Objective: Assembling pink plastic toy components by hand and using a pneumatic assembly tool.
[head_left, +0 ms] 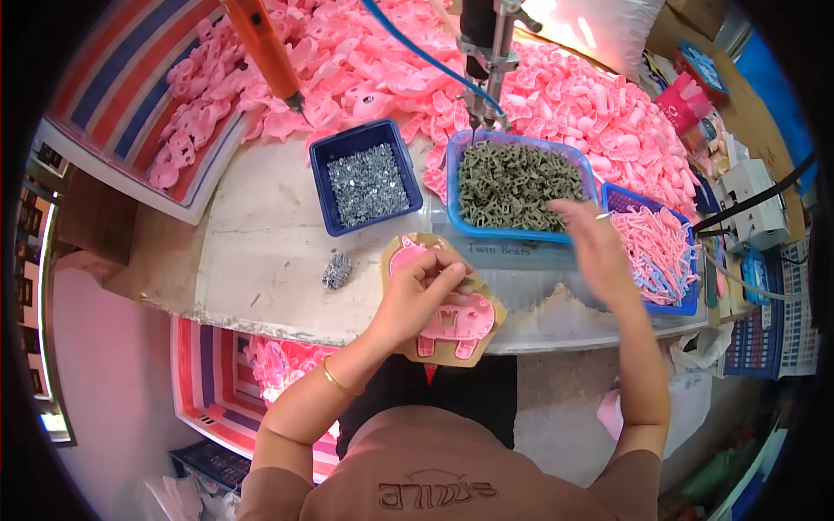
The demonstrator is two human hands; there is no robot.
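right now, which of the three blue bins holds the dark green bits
The middle bin, lighter blue and partly covered by the right hand. The left bin holds small silvery pieces; the right bin holds pink and blue strips.

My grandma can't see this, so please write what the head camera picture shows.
A person's left hand is over pink plastic in a tan holder; the blurred right hand is at a blue tray of small greenish parts. Left of the tray is a navy bin of silvery bits; pink pieces heap behind.
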